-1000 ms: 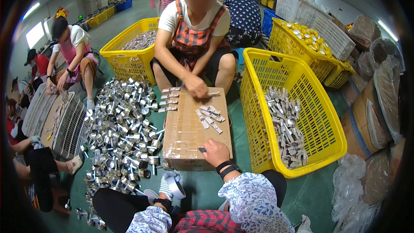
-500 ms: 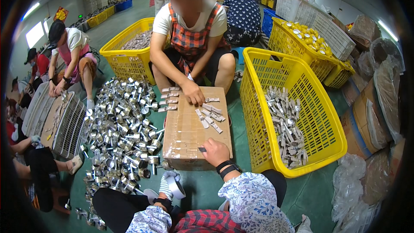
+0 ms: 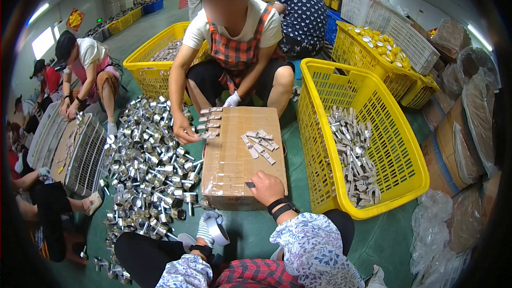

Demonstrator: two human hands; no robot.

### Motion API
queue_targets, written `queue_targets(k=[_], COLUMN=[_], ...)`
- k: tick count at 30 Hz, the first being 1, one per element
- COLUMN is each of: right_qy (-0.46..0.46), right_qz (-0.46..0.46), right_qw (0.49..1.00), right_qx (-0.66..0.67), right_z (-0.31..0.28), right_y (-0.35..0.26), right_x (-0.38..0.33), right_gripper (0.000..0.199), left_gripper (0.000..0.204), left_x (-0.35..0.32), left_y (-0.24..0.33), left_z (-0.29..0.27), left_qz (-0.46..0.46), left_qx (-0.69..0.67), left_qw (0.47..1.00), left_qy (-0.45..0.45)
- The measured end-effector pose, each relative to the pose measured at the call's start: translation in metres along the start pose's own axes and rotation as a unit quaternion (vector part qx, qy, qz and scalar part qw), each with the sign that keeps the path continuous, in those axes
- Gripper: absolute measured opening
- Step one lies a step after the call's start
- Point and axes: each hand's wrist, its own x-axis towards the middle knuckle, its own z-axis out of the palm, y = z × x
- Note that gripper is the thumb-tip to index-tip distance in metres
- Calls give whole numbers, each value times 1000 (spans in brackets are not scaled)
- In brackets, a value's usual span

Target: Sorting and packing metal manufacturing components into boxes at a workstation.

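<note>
My right hand (image 3: 268, 188) rests at the near right part of a cardboard box (image 3: 229, 170), its thumb and finger pinching a small dark flat piece (image 3: 249, 184). Low in front of the box, my left hand (image 3: 207, 226), in a pale striped glove, is closed on a white ring that looks like a roll of tape (image 3: 218, 232). Several flat metal clips (image 3: 259, 145) lie loosely on the box top. More metal clips (image 3: 209, 118) stick out in a row over its left edge, where a co-worker's hand (image 3: 184, 130) holds one.
A large heap of shiny metal cups with stems (image 3: 154, 154) covers the green floor at left. A yellow crate (image 3: 368, 210) holding metal clips stands at right. Another yellow crate (image 3: 160, 82) stands behind the heap. Plastic-wrapped cartons (image 3: 458, 149) line the far right.
The co-worker's hand has moved from the loose clips to the box's left edge with one clip, and that person sits more upright. My hands have stayed in place.
</note>
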Motion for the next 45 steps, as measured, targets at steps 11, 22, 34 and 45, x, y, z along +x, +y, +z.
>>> queue_targets(k=[11,22,34,45], right_qy=[-7,-9,-12,0], right_qz=[3,2,3,1], right_qw=[1000,1000,1000,1000], right_qx=[-1,-4,-11,-2], right_z=[-2,-2,1,1], right_y=[0,-1,1,1], right_x=[-1,0,-1,0], right_gripper=[17,16,18,17], left_gripper=[11,12,12,9], left_x=[-1,-6,3,0], left_y=[3,5,0,3], left_z=[5,13,-2,0], left_qz=[-35,-38,-5,-33], left_qx=[12,41,15,20], left_qw=[999,998,1000,999], left_qy=[23,39,9,1])
